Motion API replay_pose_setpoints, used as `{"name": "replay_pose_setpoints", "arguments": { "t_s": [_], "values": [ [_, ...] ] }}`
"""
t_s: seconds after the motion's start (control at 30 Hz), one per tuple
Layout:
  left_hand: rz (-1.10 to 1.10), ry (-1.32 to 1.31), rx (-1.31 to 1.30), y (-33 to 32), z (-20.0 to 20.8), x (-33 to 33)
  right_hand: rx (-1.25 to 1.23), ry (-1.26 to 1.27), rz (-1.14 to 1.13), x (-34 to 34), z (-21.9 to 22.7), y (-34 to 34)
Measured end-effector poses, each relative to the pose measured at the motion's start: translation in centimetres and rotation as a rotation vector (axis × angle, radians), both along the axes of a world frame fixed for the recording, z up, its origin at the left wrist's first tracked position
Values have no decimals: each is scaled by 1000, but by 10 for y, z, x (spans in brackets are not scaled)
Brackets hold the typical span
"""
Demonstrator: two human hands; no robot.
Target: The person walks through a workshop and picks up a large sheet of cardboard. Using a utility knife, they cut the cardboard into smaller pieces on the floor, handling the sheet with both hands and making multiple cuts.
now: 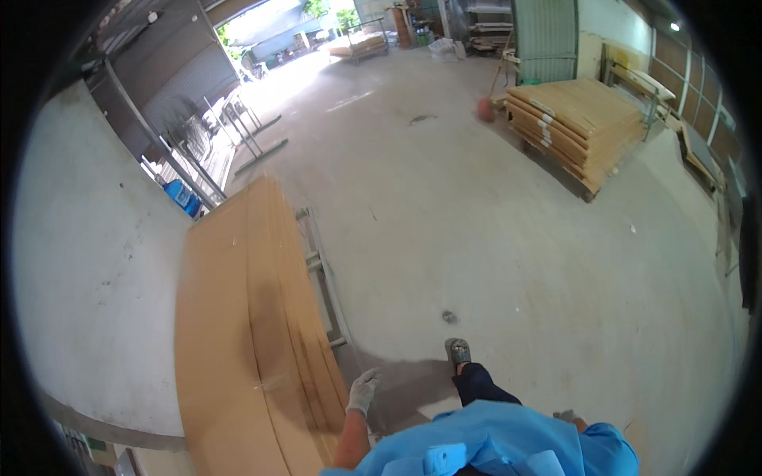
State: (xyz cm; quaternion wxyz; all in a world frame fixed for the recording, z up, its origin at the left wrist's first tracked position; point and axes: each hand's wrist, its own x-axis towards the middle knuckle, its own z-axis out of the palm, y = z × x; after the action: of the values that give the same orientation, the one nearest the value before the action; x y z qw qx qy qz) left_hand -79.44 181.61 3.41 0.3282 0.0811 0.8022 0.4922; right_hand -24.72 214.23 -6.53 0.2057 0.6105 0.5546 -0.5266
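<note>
My left hand (363, 390), in a pale work glove, hangs beside a tall stack of brown cardboard sheets (218, 309). Its fingers are loosely stretched out and I see nothing in them. The stack leans by the wall on my left, with a grey metal frame (324, 282) along its right side. Only a small gloved part of my right hand (565, 415) shows beyond my blue shirt. Its fingers are mostly hidden, and no held thing is visible there.
A pile of flat brown cardboard (591, 119) lies on a low support at the right. Metal stands (252, 143) are by the left opening, near a blue water bottle (182, 198). Farther off stands a loaded cart (357, 49). My sandalled foot (458, 351) is on the concrete floor.
</note>
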Motion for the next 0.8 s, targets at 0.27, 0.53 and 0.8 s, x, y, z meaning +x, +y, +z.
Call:
{"name": "replay_pose_setpoints", "arguments": {
  "t_s": [0.27,0.53,0.8],
  "values": [
    [-225,-186,-356,56,-60,-126,226,410,217,-492,35,286],
    [78,-449,-380,158,-108,-338,410,590,513,-920,101,397],
    [101,-117,-173,239,-38,-692,191,-3,627,-980,17,441]
  ]
}}
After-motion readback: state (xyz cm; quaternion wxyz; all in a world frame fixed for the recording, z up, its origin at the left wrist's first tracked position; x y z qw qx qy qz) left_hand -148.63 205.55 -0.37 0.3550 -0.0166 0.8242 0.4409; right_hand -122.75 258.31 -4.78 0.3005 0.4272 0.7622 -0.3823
